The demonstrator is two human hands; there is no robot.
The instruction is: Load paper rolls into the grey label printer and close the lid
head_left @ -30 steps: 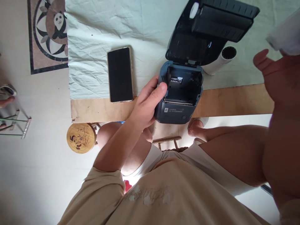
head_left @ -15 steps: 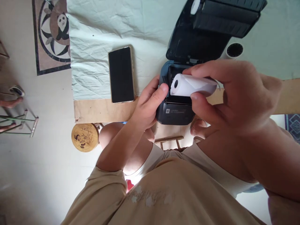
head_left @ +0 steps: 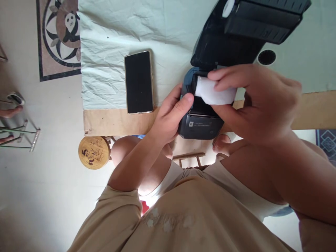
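Note:
A black label printer (head_left: 202, 126) stands at the table's front edge, its lid (head_left: 228, 45) swung up and back. My left hand (head_left: 174, 112) grips the printer's left side, thumb on the rim of the open bay. In my right hand (head_left: 262, 101) is a white paper roll (head_left: 216, 91), pinched between thumb and fingers. The roll is tilted, with its left end inside the bay and its right part over the right rim. My fingers hide part of it, and the core hole does not show.
Left of the printer, a phone (head_left: 139, 82) lies dark on the pale green cloth (head_left: 105, 42). A small round black-topped object (head_left: 266, 57) sits right of the lid. Bare wood (head_left: 118, 122) runs along the table's front edge. A round stool (head_left: 93, 153) stands at lower left.
My right hand has turned the paper roll and lowered it toward the bay, so its end hole no longer shows. My left hand keeps its hold on the printer.

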